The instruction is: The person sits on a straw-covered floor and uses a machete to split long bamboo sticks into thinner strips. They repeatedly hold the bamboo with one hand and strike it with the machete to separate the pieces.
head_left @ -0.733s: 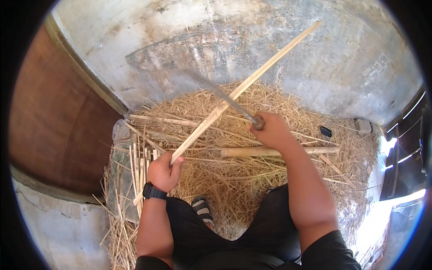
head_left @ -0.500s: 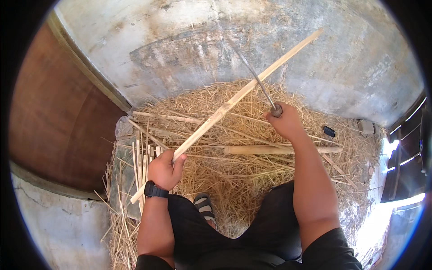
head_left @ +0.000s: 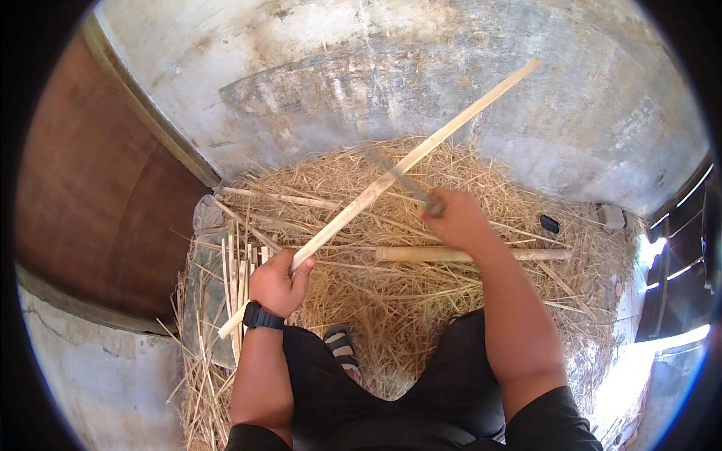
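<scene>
My left hand (head_left: 278, 287), with a black watch at its wrist, is closed around the lower part of a long pale bamboo strip (head_left: 470, 113). The strip slants up and to the right, its far end in front of the wall and its short near end sticking out below my hand. My right hand (head_left: 462, 219) is wrapped round the handle of a long-bladed knife (head_left: 410, 187). Motion blurs the blade, which crosses the strip about midway; whether it touches the strip I cannot tell.
Straw-like shavings (head_left: 361, 289) cover the floor. On them lie a thicker bamboo piece (head_left: 425, 254) and a small black object (head_left: 550, 223). Several split sticks (head_left: 234, 282) are at left, near a brown panel (head_left: 90, 188). A stained wall (head_left: 316, 90) rises behind.
My right hand has moved left and slightly down with the knife, so the blade now crosses the strip lower. The strip's far end has dipped a little; my left hand stays nearly in place.
</scene>
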Demonstrator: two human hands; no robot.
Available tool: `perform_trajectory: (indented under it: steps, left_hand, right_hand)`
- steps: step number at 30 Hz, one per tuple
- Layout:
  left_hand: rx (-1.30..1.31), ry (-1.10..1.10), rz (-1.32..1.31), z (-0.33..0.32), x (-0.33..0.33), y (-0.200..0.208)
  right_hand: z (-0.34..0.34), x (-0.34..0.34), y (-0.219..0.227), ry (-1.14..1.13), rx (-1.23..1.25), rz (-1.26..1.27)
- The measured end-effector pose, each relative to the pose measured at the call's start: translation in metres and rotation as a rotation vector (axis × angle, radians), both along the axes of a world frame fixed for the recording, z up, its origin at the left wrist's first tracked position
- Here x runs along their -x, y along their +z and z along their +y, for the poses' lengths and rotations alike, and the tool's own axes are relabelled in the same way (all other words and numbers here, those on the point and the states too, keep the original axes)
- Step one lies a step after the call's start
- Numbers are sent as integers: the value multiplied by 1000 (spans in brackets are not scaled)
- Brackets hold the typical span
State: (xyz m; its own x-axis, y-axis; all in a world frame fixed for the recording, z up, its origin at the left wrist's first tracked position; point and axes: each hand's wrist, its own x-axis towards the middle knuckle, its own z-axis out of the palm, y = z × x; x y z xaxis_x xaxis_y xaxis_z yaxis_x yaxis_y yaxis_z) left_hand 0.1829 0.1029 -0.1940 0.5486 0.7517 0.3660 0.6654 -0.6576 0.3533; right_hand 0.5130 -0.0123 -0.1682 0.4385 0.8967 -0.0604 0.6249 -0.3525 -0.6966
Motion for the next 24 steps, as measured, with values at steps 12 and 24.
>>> perform_trajectory:
  steps: [12,24]
  left_hand:
    - [-14,30,75,2,11,22]
    - [-75,-194,383,94,30,20]
  right_hand:
    - [-5,-10,1,38,-54,-102]
    - [-26,-76,-24,-678,-374,404]
